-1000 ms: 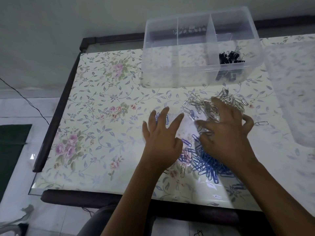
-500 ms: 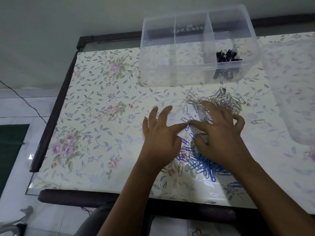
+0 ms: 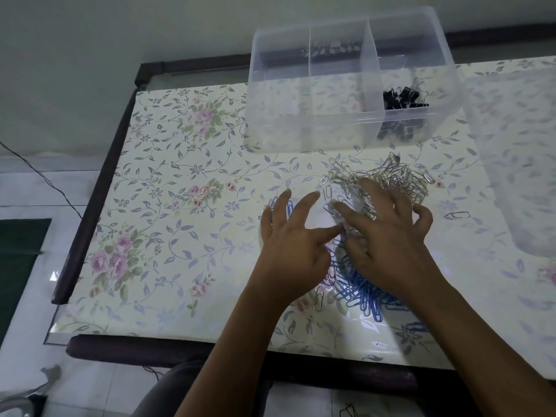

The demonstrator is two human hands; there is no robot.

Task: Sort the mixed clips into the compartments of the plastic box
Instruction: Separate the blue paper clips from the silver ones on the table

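Left hand (image 3: 296, 245), right hand (image 3: 391, 245): both lie splayed flat, apparently grasping nothing. Advice: rake silver clips (image 3: 391, 177) clear of blue clips (image 3: 362, 291) before loading plastic box (image 3: 285, 85).

Left grip (image 3: 293, 245) palm down, fingers splayed, right grip (image 3: 391, 239) palm down, fingers loosely bent
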